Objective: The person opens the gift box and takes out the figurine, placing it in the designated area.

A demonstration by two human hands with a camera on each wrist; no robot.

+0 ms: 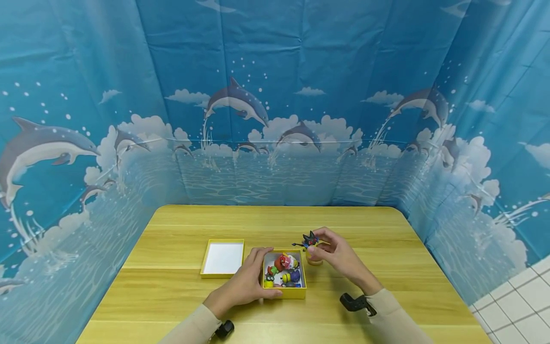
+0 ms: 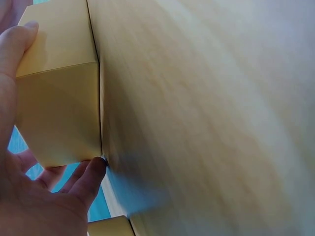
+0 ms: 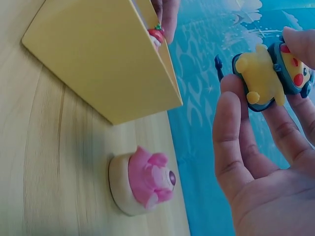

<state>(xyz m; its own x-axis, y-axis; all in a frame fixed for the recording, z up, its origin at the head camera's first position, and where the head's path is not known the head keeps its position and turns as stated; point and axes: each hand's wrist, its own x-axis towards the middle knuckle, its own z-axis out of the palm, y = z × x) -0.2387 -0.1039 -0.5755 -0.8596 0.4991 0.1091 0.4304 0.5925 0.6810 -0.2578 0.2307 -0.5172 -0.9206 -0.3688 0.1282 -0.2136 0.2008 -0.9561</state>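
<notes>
Forward-down head view, wrist close-ups of box (image 1: 294, 294)

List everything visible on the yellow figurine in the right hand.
The yellow figurine is small, smooth and plastic-looking: yellow body, stubby limbs, red cheeks, a dark hood-like covering with pointed ears, and a slender dark piece ending in a wider tip. The right hand holds it in the air, thumb at the head, fingers around the body; the thumb hides part of the face. It is ears-up in the head view, to the right of the open yellow box.
</notes>
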